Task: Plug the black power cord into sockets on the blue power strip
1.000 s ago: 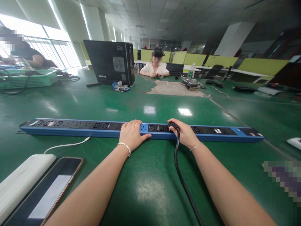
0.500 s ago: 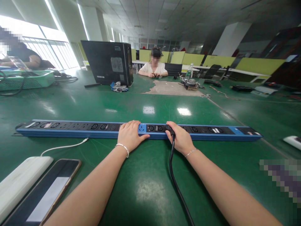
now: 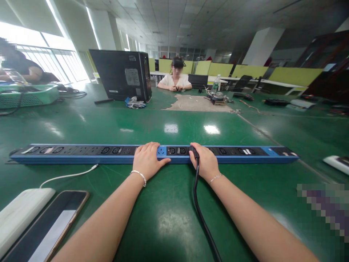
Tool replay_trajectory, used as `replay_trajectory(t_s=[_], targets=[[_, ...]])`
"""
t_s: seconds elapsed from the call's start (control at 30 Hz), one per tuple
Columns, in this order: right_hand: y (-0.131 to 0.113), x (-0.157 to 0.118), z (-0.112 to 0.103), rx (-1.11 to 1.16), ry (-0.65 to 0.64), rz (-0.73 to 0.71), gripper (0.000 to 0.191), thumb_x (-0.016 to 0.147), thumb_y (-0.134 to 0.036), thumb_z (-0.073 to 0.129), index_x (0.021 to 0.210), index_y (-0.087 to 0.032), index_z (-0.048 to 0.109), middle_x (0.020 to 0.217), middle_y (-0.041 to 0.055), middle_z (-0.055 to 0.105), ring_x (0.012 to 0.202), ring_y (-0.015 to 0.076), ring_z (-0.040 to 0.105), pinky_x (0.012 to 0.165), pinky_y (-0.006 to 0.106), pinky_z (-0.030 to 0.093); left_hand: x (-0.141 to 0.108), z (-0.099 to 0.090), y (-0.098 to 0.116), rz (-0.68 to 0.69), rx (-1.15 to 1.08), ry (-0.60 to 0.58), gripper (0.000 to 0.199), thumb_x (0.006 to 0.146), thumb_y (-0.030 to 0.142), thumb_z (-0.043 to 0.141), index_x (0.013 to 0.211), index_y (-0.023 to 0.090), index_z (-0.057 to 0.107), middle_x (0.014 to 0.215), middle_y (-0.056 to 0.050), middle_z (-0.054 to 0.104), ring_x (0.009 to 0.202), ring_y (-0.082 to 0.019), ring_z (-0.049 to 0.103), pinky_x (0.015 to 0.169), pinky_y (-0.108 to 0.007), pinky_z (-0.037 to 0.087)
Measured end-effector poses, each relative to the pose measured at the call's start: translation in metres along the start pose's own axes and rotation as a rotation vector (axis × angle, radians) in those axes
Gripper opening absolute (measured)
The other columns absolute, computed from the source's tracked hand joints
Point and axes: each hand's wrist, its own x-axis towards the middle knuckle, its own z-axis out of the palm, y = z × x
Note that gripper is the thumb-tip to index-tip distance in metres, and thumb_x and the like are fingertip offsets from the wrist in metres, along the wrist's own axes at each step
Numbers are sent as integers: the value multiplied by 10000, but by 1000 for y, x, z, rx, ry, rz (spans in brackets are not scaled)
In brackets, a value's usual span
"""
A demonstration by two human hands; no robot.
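Observation:
A long blue and black power strip lies across the green table in front of me, with rows of sockets facing up. My left hand grips it just left of the middle, fingers over the top and thumb along the front edge. To the right of the blue socket, my right hand is closed around the black plug of a power cord, at the socket face. Whether its end sits fully in a socket is hidden by my fingers. The black cord runs down toward me.
A white power bank with a short cable and a phone lie at left front. Farther back stand a black computer case, gloves and a green basket. A person sits opposite; another is at far left.
The view has shifted slightly, so the strip and items appear a little left and the strip slightly lower. Both hands keep the same grip on the strip and the plug.

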Motion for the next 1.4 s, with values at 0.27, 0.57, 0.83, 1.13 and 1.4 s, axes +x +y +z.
replay_trajectory(t_s=[0.27,0.57,0.83,1.13,1.4], targets=[[0,-2,3,5,0,78,294,903,-333,419,1099,-181,576,1049,94,682,1016,228,612,904,358,424,1,-2,1,-13,4,-24,587,740,616,542,1178,225,516,1241,-94,592,1182,-262,495,1002,-416,326],[5,-2,5,22,33,36,314,920,-369,389,1082,-170,572,1011,110,679,939,218,625,864,345,438,2,-2,1,-11,-7,-20,596,729,630,544,1170,229,525,1220,-97,604,1167,-265,503,997,-424,329],[3,-1,3,77,60,37,307,919,-368,386,1082,-173,558,1019,115,665,958,222,614,884,364,448,1,-1,1,2,-11,-7,608,731,629,542,1173,212,520,1219,-105,600,1163,-268,504,993,-422,332],[48,1,-42,218,474,370,305,882,-398,425,1061,-203,578,1028,89,649,942,214,615,889,388,475,1,-1,0,-5,-11,-13,602,732,636,535,1173,227,523,1229,-98,598,1176,-262,498,1001,-417,329],[133,-36,-48,538,431,642,327,790,-429,552,972,-175,648,933,71,702,857,211,661,854,416,498,1,0,-1,9,11,-5,600,736,639,528,1168,222,518,1223,-102,602,1170,-261,505,993,-418,333]])
